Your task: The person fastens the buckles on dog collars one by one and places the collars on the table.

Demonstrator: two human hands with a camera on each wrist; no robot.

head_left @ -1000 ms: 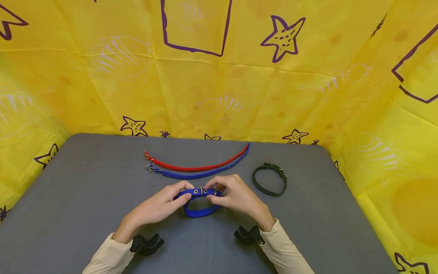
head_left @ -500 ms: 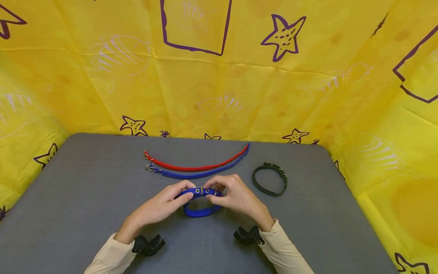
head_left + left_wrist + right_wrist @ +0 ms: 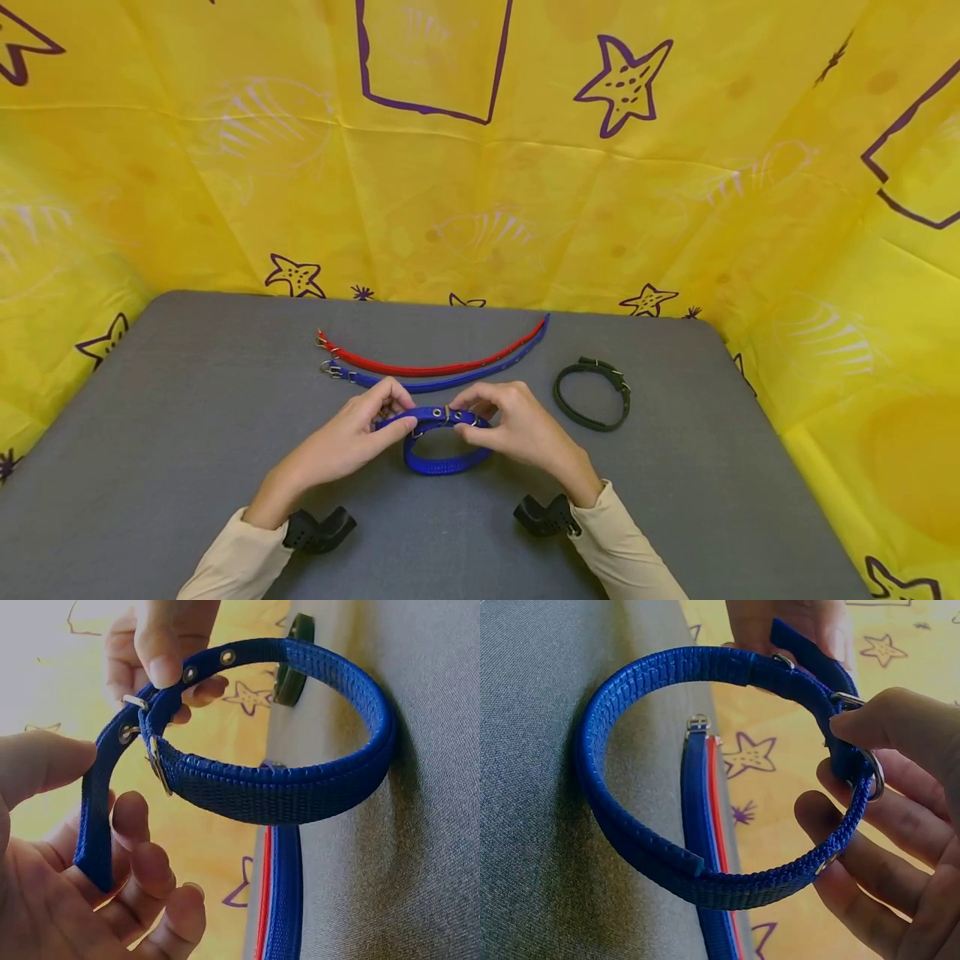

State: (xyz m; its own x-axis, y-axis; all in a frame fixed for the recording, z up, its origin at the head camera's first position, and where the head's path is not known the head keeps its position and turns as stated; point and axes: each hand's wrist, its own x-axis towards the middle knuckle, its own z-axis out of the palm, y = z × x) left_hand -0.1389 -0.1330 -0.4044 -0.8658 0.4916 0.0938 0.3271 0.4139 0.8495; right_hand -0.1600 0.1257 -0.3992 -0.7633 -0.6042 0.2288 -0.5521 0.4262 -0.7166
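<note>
Grip pinched | left hand [image 3: 345, 437]: tail [image 3: 95, 832] of blue collar [image 3: 446, 466] | right hand [image 3: 519, 427]: same collar

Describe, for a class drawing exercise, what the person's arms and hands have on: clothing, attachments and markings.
The left sleeve and right sleeve are long, plain beige and show no print. A bent black wrist mount juts inward at each cuff, the left mount and right mount. The left hand and right hand wear no gloves. No cables show.
</note>
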